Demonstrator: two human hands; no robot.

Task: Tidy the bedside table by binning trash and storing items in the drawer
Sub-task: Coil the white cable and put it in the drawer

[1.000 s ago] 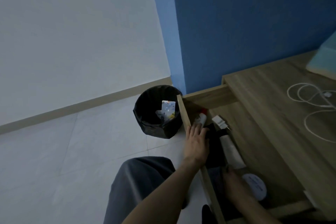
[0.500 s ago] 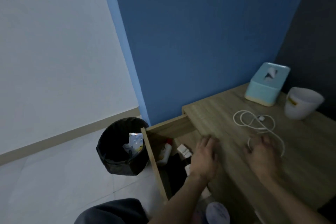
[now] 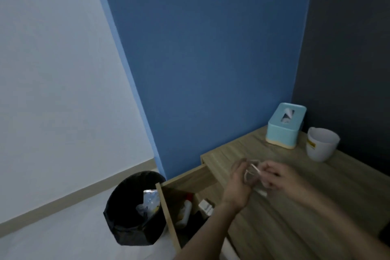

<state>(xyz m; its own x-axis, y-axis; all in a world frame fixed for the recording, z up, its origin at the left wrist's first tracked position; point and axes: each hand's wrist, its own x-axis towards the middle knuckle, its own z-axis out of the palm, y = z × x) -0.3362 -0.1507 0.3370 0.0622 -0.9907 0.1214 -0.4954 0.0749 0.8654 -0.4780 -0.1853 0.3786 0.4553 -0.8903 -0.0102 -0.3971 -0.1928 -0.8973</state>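
Item: white cable (image 3: 252, 172), lower right of centre, gathered above the bedside table (image 3: 295, 207). Left hand (image 3: 239, 181) and right hand (image 3: 280, 177) both closed on it. Step: coiling. Next, likely: lower bundle into open drawer (image 3: 168, 213), lower centre.

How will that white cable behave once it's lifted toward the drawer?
Probably floppy: the white cable bends in loose loops between the left hand and right hand. Likely light, since fingertips alone seem to carry it. Its plug end hangs below the hands, so it may swing or snag on the drawer edge.
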